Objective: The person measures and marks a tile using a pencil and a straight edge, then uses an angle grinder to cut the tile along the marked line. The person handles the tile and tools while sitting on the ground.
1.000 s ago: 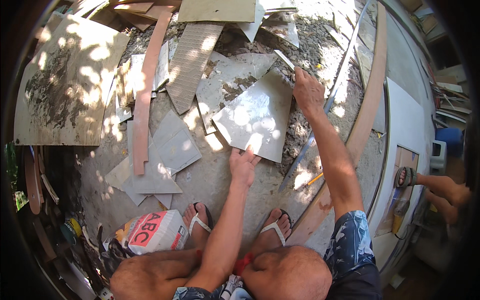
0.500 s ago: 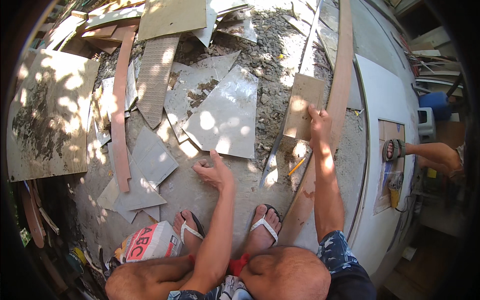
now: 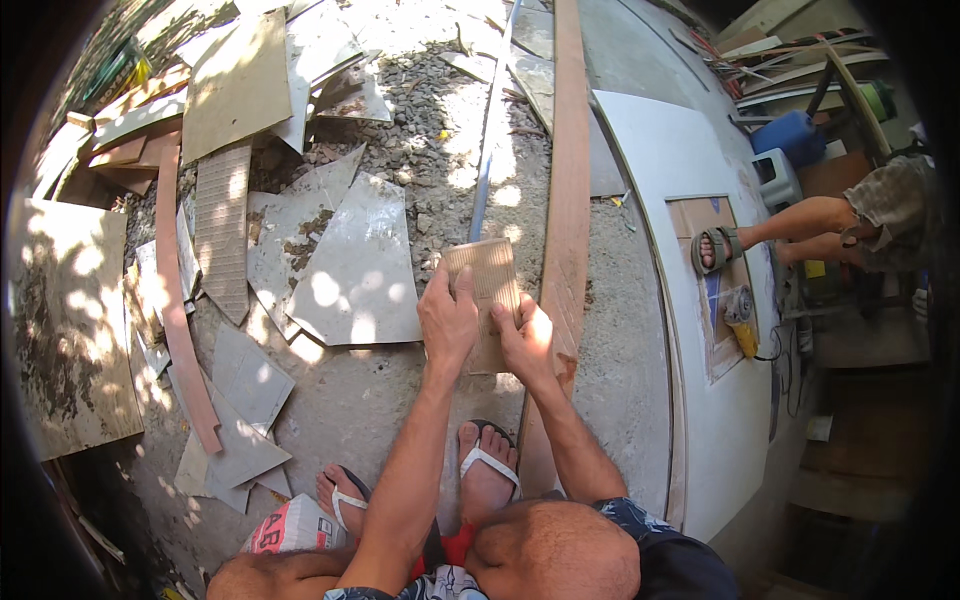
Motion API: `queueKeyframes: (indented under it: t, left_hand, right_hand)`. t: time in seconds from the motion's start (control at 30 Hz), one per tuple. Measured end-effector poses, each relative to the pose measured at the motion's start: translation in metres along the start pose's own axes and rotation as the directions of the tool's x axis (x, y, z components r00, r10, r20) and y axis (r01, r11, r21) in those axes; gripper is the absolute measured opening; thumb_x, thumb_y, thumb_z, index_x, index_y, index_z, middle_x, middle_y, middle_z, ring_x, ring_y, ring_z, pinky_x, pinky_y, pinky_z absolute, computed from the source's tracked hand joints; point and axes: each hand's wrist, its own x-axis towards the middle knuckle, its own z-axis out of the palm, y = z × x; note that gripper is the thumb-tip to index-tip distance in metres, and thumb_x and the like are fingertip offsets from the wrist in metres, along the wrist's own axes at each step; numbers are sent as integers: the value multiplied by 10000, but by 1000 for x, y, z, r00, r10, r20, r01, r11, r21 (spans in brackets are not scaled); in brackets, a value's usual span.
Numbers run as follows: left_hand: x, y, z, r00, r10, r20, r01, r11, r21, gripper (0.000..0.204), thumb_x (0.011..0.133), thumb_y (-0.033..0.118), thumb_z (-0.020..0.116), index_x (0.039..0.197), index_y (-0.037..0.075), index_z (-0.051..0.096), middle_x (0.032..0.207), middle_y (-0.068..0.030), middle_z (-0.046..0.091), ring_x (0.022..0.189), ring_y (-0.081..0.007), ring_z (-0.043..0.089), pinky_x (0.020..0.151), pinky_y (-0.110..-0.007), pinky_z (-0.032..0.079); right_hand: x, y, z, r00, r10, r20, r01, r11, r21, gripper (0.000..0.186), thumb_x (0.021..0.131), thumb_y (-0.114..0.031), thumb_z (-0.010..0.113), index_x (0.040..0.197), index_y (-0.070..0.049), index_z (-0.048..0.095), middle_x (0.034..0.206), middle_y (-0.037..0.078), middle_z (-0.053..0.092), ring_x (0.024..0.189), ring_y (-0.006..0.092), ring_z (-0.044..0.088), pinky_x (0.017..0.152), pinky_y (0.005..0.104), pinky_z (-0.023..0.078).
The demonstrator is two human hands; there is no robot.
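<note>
A rectangular piece of brown tile [image 3: 488, 268], its ridged back partly sunlit, is held between my two hands above the concrete floor. My left hand [image 3: 446, 320] grips its left edge, thumb resting on the face. On the lower right edge, my right hand [image 3: 526, 342] is closed with the thumb on top. Just beyond the tile piece lies a long, narrow metal bar [image 3: 490, 135], its near end hidden behind the tile. A long reddish wooden plank [image 3: 568, 160] runs along the right of my right hand.
Broken grey tiles [image 3: 355, 275] lie to the left, with a stained board [image 3: 75, 320] beyond them. A white panel [image 3: 640, 150] rests at right, bearing a yellow power tool [image 3: 740, 320] and another person's sandalled foot [image 3: 712, 250]. A printed bag [image 3: 292, 528] sits by my left foot.
My right hand has brought the tile piece nearer and leftward. My left hand, free before, has taken hold of it. The view has swung right, and the pencil no longer shows.
</note>
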Motion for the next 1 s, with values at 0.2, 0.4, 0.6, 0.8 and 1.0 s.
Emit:
queueKeyframes:
  t: [0.2, 0.4, 0.6, 0.8, 1.0]
  left_hand:
    - [-37, 8, 16, 991, 0, 135, -8, 998, 55, 498, 1106, 370, 574, 1179, -112, 678, 1061, -365, 712, 1021, -568, 685, 882, -600, 537]
    - [-63, -10, 5, 881, -150, 448, -35, 925, 379, 403, 1091, 359, 615, 1218, 9, 769, 911, -285, 752, 896, -497, 744, 812, -556, 577]
    - [-26, -46, -57, 930, 361, -76, -250, 769, 589, 522, 1036, 492, 670, 1352, 85, 754, 1367, -217, 730, 1364, -435, 621, 1099, -596, 474]
    - [3, -105, -111, 986, 117, -120, 41, 523, 851, 903, 1045, 658, 573, 1717, 104, 334, 1788, -310, 136, 1650, -549, 79, 1260, -736, 207]
    - [-16, -80, -35, 801, 286, 526, -573, 619, 537, 772, 1079, 676, 475, 1730, 287, 330, 1801, -244, 191, 1666, -464, 163, 1294, -734, 130]
  right_hand:
    - [27, 12, -26, 984, -49, -170, 66, 993, 100, 285, 1034, -217, 703, 960, 54, 655, 757, 111, 695, 731, 114, 603, 651, 349, 523]
    - [95, -8, -30, 825, -373, -424, 363, 925, -107, 301, 1100, -235, 682, 1162, 58, 709, 938, 175, 786, 820, 206, 704, 722, 386, 554]
    - [116, -29, -37, 910, -194, -367, 310, 905, 290, 329, 1124, -237, 655, 1234, 71, 699, 1043, 145, 764, 898, 176, 677, 793, 342, 552]
    - [71, 6, -6, 966, 50, -255, 71, 894, 442, 374, 1128, -267, 646, 1202, 96, 697, 1037, 136, 759, 900, 162, 660, 814, 356, 557]
    - [68, 16, -22, 968, 68, -241, 88, 811, 579, 323, 1126, -257, 648, 1218, 47, 703, 1071, 99, 753, 919, 155, 677, 854, 323, 556]
